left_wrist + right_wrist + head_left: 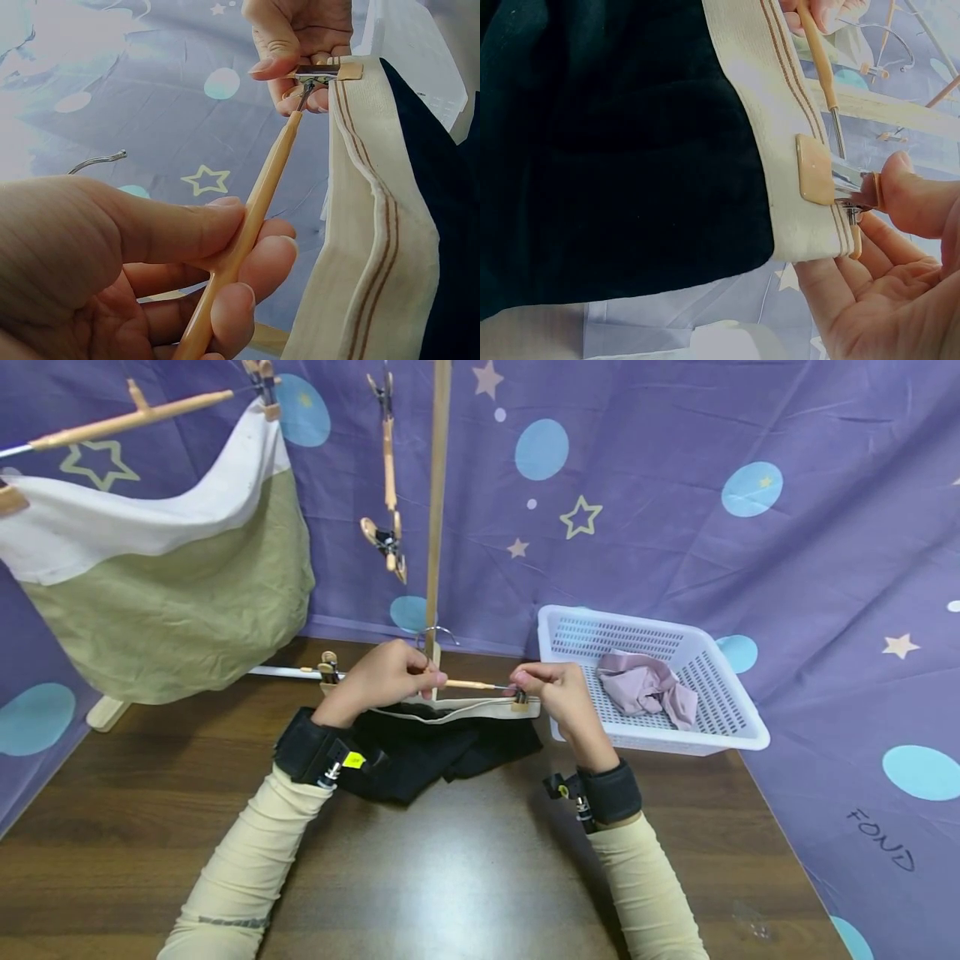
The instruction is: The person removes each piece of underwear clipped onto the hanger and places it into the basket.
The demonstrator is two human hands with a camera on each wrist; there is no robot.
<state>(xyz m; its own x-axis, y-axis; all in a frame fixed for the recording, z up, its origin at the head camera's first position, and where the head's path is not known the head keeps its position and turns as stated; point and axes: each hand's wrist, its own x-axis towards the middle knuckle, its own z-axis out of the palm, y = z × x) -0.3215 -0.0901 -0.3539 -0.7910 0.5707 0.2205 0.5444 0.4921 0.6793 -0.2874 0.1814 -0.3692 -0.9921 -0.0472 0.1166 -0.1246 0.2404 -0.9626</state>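
My left hand (pixel 390 677) grips the tan bar of a clip hanger (pixel 261 187) between thumb and fingers. Below the bar hangs a black garment (pixel 427 752) with a cream waistband (pixel 757 82) that has brown stripes. Near the right end of the waistband, a clip (pixel 815 169) bites the fabric, and my right hand (pixel 561 693) pinches its handles with thumb and fingers. Another clip (pixel 328 667) stands at the hanger's left end; its hold on the waistband is hard to make out. The garment's lower part lies folded on the table.
A white basket (pixel 738 714) with a crumpled pink cloth (pixel 645 685) stands at the right. On the left, an olive garment with a white band (pixel 202 560) hangs from a clip hanger (pixel 135 420). An upright wooden pole (pixel 437 485) and another hanger (pixel 388 468) are behind the hands.
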